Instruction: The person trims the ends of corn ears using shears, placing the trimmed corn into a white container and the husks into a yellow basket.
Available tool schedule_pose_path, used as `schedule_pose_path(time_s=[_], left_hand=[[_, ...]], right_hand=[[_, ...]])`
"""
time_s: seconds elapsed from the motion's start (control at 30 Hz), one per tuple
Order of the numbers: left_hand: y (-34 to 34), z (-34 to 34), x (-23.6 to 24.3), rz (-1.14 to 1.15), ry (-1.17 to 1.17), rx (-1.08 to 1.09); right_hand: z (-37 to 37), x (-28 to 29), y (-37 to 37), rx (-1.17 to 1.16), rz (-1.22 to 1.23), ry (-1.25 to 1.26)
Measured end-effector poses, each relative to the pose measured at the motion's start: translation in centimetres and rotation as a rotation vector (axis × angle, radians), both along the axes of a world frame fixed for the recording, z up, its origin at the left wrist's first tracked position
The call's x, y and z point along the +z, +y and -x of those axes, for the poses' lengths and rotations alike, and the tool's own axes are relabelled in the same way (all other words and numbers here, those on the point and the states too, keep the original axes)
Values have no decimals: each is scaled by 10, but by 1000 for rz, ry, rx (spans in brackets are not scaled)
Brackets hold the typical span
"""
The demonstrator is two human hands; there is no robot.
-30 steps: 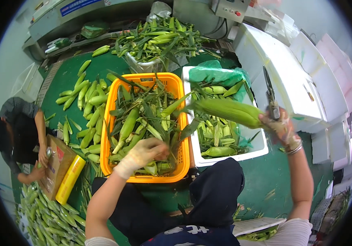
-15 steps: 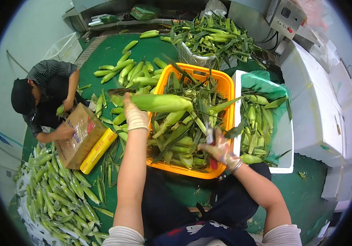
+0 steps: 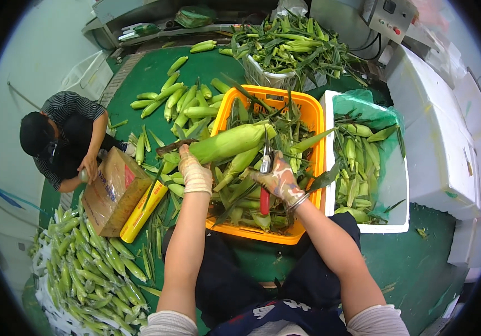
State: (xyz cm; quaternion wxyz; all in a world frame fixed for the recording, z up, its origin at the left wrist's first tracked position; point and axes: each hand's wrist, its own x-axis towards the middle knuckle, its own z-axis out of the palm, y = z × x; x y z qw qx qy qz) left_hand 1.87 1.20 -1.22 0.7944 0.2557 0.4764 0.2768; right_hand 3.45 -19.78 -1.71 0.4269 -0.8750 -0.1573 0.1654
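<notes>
A co-worker [image 3: 72, 137] in a striped top [image 3: 81, 106] and dark cap [image 3: 36, 134] leans beside a brown cardboard box [image 3: 114, 193], a yellow roll [image 3: 142, 215] next to it. A white crate [image 3: 89, 75] stands near the wall [image 3: 25, 73]. White foam boxes [image 3: 428, 131] stand at the right, below a grey control box [image 3: 387, 21] with a red button [image 3: 396, 31].

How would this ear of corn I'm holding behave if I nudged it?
The ear of corn is probably stiff: it juts out from your left grip without visibly drooping. Its rounded body may roll, and the smooth-looking husk could feel slippery.
</notes>
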Motion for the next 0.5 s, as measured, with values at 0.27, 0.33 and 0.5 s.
schedule_pose_path(time_s=[0.27, 0.33, 0.5], left_hand=[[64, 5, -5, -169, -147, -21], [41, -1, -12, -209, -222, -42], [-4, -10, -6, -78, -286, -97]], right_hand=[[17, -4, -20, -192, -389, 348], [8, 8, -19, -86, -433, 542], [6, -11, -8, -510, -1105, 811]])
